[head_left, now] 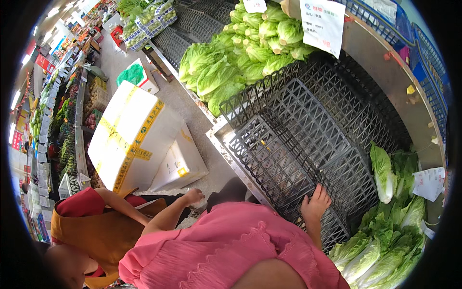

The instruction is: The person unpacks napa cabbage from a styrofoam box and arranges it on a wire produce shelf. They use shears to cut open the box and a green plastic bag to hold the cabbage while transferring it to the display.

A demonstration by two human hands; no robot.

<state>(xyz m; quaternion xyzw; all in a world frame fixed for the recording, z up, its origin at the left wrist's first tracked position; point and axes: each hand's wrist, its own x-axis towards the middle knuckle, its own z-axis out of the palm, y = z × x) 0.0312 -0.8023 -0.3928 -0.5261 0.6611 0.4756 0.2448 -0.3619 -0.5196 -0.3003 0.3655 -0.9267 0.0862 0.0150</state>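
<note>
My right hand [317, 202] lies on the ridge of a black plastic lattice crate [274, 151] in the display stand. Its fingers reach over the ridge with the thumb on the near side; whether they grip is unclear. Out to the left, over the aisle, my left hand [195, 197] has loosely curled fingers and nothing visible in it. Light green lettuces [252, 50] are stacked beyond the crate. To the right of my right hand, a heap of leafy cabbages [379, 249] fills the stand's near end, and one cabbage [382, 175] lies at its far edge.
A co-worker in an orange apron [97, 231] stands close at my left. White foam boxes [133, 141] bound with yellow tape occupy the aisle. The stand's metal edge [223, 144] runs before me. Printed signs [321, 25] hang over the produce, and blue baskets [422, 54] line the far side.
</note>
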